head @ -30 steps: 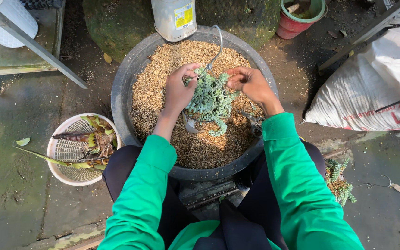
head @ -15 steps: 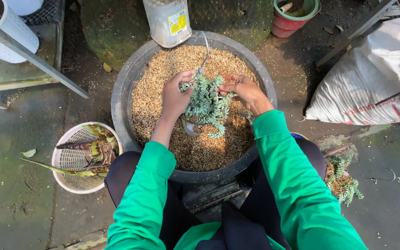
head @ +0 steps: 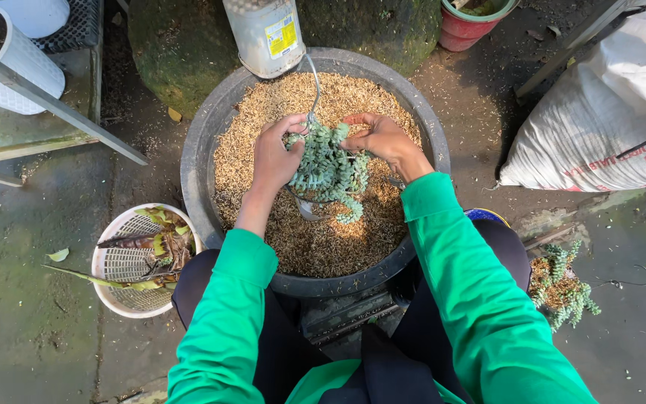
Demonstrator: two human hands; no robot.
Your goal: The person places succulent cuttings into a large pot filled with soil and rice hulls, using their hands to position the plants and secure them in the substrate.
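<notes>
A pale blue-green trailing succulent (head: 329, 168) sits in a small pot (head: 304, 207) with a wire hanger, held over a wide black basin (head: 203, 150) filled with tan husk mix. My left hand (head: 278, 153) presses against the plant's left side, fingers curled at its top. My right hand (head: 377, 137) cups the right side, fingertips touching the stems. Both green sleeves reach in from below. The pot is mostly hidden under the foliage.
A white mesh basket (head: 132, 263) with plant scraps stands at the left. A second succulent (head: 562, 280) lies at the right, below a large white sack (head: 607, 112). A metal can (head: 265, 34) and red pot (head: 471, 26) stand behind the basin.
Both hands stayed on the succulent, working around its top; the view shifted slightly, and the wire hanger now shows above my left fingers.
</notes>
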